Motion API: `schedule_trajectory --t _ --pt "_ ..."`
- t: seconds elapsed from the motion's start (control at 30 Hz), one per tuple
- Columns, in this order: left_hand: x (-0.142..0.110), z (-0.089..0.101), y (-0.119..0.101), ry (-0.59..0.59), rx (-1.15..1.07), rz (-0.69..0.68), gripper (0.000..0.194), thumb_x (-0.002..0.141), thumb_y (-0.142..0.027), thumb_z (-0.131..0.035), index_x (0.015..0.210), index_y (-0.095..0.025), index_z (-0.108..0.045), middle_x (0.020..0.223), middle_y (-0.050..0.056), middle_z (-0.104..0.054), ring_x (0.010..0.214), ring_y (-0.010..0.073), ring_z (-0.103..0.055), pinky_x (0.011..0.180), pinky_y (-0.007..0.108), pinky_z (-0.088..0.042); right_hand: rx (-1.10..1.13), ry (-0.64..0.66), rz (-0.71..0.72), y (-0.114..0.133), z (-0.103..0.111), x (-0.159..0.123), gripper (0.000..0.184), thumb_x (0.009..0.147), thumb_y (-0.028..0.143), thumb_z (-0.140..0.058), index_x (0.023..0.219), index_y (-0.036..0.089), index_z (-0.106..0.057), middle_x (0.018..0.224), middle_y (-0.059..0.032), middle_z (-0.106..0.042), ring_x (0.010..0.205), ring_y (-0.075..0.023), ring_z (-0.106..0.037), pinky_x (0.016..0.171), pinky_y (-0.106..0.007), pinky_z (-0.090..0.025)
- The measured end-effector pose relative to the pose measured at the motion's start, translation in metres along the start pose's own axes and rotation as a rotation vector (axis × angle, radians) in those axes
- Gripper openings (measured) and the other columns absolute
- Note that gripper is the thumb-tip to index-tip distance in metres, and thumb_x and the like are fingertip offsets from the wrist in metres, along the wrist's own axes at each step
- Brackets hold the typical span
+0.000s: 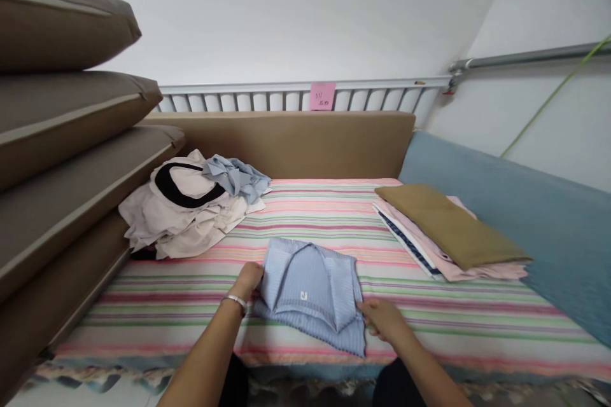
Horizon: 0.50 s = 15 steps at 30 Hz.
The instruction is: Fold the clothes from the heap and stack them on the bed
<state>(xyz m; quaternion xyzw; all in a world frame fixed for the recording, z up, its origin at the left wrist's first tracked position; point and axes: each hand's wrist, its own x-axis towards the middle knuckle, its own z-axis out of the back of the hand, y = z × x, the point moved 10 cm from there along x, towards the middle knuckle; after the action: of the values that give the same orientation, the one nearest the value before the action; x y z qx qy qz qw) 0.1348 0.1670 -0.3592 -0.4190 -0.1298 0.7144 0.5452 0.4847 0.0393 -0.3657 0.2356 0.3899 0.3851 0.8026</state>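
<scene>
A light blue striped shirt (305, 273), partly folded, lies on the striped sheet in front of me, its collar opening and small white label facing up. My left hand (250, 278), with a band at the wrist, is closed at the shirt's left edge. On the opposite edge my right hand (382, 318) pinches the fabric between thumb and fingers. Both sides of the shirt are turned inward over its middle. The fingertips of my left hand are mostly hidden from view.
Crumpled clothes (191, 210) lie at the left, against stacked brown cushions (71, 203). To the right sits a stack of folded clothes (449, 229) with an olive piece on top. A brown padded board (296, 143) and a white radiator (267, 102) line the back.
</scene>
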Motion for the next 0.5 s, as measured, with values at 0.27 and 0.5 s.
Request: schedule_trajectory --t 0.27,0.5 --pt "-0.012 0.031 -0.017 -0.25 0.191 -0.131 0.026 0.081 -0.029 -0.046 0.097 -0.014 -0.06 0.103 0.017 -0.067 0.101 0.0259 -0.061 0.082 0.033 -0.042 0.188 0.0 -0.056 0.004 0.001 -0.01 0.02 0.078 0.037 -0.056 0.073 0.018 -0.058 0.067 -0.0012 -0.061 0.057 -0.0133 -0.061 0.046 -0.022 -0.047" --pt "-0.013 0.034 -0.031 -0.217 0.235 -0.193 0.042 0.081 -0.042 -0.035 0.054 -0.02 -0.058 0.065 0.014 -0.069 0.076 0.0282 -0.067 0.068 0.033 -0.047 0.412 0.137 -0.095 0.013 -0.025 -0.015 0.021 0.078 0.032 -0.056 0.09 0.016 -0.056 0.078 -0.0059 -0.066 0.062 -0.0183 -0.065 0.053 -0.032 -0.052"
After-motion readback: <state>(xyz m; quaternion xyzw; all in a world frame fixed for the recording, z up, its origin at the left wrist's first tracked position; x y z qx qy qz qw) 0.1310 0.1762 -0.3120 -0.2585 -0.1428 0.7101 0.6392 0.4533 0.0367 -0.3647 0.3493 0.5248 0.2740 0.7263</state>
